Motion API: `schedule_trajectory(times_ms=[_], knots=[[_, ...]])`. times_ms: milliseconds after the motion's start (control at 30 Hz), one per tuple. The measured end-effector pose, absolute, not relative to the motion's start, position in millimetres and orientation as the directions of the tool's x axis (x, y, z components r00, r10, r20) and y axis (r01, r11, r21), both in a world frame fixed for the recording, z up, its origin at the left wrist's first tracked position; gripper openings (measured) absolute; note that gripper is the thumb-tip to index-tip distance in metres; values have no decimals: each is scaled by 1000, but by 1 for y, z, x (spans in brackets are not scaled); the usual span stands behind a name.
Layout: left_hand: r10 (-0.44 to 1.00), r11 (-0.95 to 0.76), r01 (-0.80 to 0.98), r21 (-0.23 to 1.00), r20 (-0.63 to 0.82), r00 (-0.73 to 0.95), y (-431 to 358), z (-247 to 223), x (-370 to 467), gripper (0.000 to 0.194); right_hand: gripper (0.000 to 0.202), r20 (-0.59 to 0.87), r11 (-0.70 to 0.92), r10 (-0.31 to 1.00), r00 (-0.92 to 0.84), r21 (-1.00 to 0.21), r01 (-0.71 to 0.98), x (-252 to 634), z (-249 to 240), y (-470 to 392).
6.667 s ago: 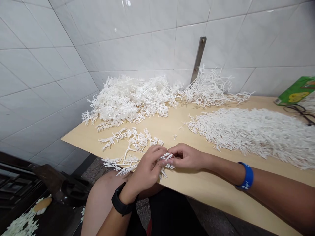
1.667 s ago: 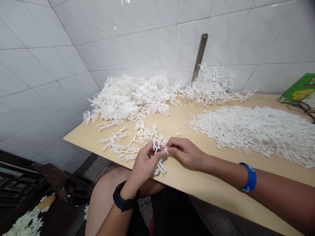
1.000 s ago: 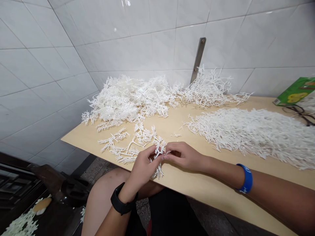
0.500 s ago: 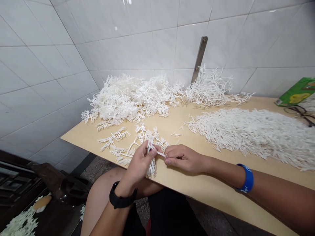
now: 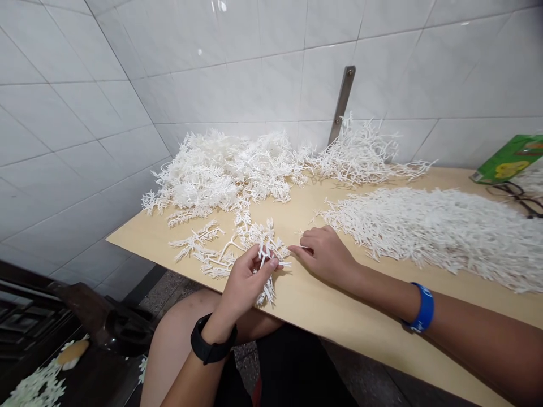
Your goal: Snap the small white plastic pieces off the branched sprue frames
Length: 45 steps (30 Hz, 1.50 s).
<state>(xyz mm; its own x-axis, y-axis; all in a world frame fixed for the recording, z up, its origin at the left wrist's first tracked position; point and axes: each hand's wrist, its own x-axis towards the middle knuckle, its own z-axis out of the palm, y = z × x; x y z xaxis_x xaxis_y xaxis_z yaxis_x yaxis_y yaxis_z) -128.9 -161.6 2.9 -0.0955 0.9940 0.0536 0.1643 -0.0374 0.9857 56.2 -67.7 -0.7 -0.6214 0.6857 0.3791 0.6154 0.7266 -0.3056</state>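
My left hand [image 5: 248, 280] pinches a white branched plastic sprig [image 5: 266, 289] over the table's near edge; its tips stick out past the thumb. Just to the right, my right hand [image 5: 326, 254] is closed, thumb against curled fingers, with a thin white sliver [image 5: 304, 247] showing between them. The two hands are apart. Beyond my left hand lie more white sprigs [image 5: 231, 246], some touching the held one by overlap in view. A separate small sprig [image 5: 195, 237] rests to their left.
A tall heap of white branched sprigs [image 5: 220, 169] stands against the tiled wall, with a looser clump [image 5: 360, 150] beside it. A flat pile of short white pieces [image 5: 441, 232] spreads on the right. Behind it are a green box [image 5: 507, 159] and dark-framed glasses [image 5: 515, 192].
My right hand has moved away from the sprig, up and to the right, with a sliver between its fingers. My left hand keeps its hold, shifted slightly right.
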Motion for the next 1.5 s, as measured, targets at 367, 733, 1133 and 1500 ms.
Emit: schedule_trajectory(times_ms=[367, 733, 1133, 1500], knots=[[996, -63, 228, 972, 76, -48, -161, -1, -131, 15, 47, 420, 675, 734, -534, -354, 648, 57, -1, -68], [991, -128, 338, 932, 111, 70, -165, 8, -127, 14, 30, 425, 816, 376, -823, -573, 77, 53, -5, -81], [996, -88, 83, 993, 88, 9, -161, 4, -138, 22, 37, 447, 768, 285, -848, -636, -77, 51, 2, -85], [991, -84, 55, 995, 89, -95, -163, 5, -131, 23, 24, 419, 798, 600, -681, -252, 548, 57, -8, -68]])
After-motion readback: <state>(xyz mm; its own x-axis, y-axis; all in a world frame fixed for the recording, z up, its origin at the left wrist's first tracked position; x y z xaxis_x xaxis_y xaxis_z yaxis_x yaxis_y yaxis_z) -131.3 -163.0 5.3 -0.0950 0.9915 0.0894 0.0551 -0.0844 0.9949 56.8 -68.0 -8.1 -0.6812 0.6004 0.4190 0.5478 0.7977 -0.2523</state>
